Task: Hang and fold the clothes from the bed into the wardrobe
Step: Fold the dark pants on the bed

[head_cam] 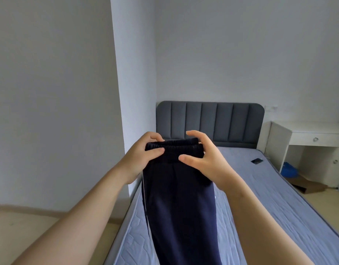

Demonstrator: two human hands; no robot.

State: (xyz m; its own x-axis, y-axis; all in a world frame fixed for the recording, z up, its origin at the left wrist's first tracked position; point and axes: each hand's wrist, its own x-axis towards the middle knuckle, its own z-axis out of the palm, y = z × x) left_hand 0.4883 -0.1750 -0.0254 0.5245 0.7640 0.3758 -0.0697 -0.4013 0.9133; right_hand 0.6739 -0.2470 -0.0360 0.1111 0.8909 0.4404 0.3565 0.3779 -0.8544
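Head view. Navy trousers [180,207] are held up in the air over the bed [260,197], near its left edge, with the waistband level and the legs hanging below the frame. The waistband's left end is pinched by the left hand [143,157]. The right end is gripped by the right hand [206,161], thumb across the front and fingers curved above the top edge. A wall corner [119,111] stands close on the left. A white surface [308,129] flanks the headboard [208,121].
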